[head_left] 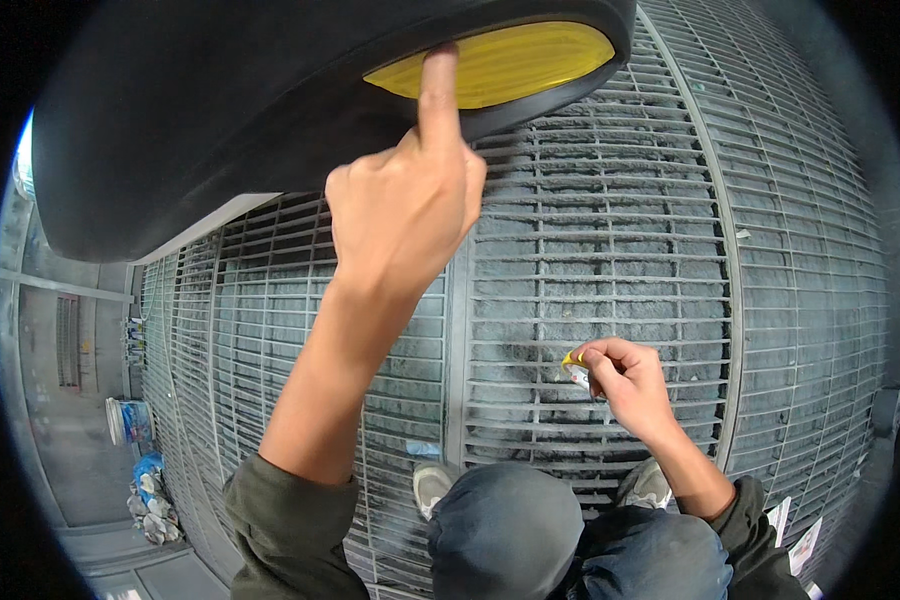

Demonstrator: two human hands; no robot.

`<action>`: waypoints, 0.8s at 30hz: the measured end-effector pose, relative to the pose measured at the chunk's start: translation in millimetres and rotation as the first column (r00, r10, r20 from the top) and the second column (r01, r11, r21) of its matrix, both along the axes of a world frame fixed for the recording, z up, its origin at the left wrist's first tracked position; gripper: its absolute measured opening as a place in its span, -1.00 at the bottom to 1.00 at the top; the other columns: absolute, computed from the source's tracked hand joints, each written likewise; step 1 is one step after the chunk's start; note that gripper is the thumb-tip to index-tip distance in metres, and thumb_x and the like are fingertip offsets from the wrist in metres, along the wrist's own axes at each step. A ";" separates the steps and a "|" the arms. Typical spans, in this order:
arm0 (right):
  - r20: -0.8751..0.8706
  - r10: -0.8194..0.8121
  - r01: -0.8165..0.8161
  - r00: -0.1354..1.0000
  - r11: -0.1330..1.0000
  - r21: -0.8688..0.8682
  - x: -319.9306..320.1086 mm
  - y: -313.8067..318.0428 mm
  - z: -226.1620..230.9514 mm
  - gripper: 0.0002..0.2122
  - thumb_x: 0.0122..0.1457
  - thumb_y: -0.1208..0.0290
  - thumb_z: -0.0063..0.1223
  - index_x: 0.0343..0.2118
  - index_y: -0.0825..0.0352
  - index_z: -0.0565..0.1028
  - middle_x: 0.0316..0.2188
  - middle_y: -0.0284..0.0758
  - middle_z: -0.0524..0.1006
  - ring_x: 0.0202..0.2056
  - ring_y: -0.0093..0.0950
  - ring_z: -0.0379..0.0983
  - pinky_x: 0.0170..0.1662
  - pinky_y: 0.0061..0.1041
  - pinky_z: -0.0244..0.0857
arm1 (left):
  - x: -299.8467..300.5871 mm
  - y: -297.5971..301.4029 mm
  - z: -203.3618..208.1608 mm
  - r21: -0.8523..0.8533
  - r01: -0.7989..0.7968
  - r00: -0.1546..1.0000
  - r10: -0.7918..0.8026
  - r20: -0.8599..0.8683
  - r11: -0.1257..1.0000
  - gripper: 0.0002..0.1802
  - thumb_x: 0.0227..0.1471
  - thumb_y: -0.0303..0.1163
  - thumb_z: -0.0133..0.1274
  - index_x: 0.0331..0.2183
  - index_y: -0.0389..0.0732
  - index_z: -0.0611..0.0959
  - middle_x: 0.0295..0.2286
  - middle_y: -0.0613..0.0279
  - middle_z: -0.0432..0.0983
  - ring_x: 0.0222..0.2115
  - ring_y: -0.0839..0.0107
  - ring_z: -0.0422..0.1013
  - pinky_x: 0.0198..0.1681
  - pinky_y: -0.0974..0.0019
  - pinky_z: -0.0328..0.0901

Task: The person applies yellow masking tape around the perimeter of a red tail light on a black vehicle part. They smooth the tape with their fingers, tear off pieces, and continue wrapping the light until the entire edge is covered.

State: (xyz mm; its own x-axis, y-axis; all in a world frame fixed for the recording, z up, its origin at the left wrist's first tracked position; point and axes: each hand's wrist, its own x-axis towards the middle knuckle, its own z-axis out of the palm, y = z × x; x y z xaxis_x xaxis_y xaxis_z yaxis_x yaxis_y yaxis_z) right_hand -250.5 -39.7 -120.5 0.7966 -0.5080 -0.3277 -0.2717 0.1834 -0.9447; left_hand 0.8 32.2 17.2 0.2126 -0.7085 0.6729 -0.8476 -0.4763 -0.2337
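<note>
A large dark, smooth vehicle part (230, 120), looking like a bumper, spans the upper left. Its end has a pointed oval recess covered in yellow film or tape (535, 65). The outstretched index finger of my left hand (402, 205) presses on the yellow area near its left end, while the other fingers curl in with nothing visible in them. Lower right, my right hand (625, 385) pinches a small yellow and white scrap (578, 372) over the floor grating. The scrap's kind is unclear, as my fingers cover part of it.
Metal floor grating (600, 260) runs beneath me, with my knees and shoes at the bottom. Rags and a blue bag (152, 500) lie at the left, below a stack of papers or packets (130, 422). White paper pieces (805, 545) show at the lower right.
</note>
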 end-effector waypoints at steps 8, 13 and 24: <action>-0.035 -0.040 0.040 0.999 0.999 -0.014 -10.3 -10.5 3.4 -0.79 0.33 0.40 0.03 -0.28 0.43 0.65 -0.63 -0.46 0.51 -0.56 -0.73 0.38 -0.49 -0.65 0.25 | 17.8 16.6 11.0 0.075 -0.011 0.998 0.007 0.066 0.997 -0.31 0.05 -0.42 0.09 0.25 -0.07 0.37 -0.72 0.28 0.49 -0.76 0.37 0.45 -0.65 0.27 0.34; -0.036 -0.050 0.050 0.998 0.999 -0.018 -13.0 -12.7 3.6 -0.79 0.32 0.41 0.03 -0.28 0.43 0.65 -0.65 -0.48 0.49 -0.57 -0.73 0.37 -0.50 -0.65 0.23 | 38.1 42.3 14.5 0.048 0.038 0.992 -0.044 0.122 0.998 -0.26 -0.01 -0.43 0.10 0.26 0.04 0.41 -0.73 0.39 0.46 -0.81 0.48 0.35 -0.71 0.38 0.26; -0.014 -0.070 0.070 0.997 0.996 0.054 -11.8 -13.2 1.6 -0.80 0.32 0.43 0.04 -0.28 0.43 0.64 -0.62 -0.48 0.49 -0.57 -0.73 0.35 -0.49 -0.68 0.22 | -9.7 9.7 -30.3 -0.576 -0.019 0.525 -0.482 -0.702 0.817 -0.21 0.23 -0.62 -0.06 0.38 -0.25 0.02 -0.53 0.23 0.64 -0.67 0.79 0.28 -0.57 0.64 0.20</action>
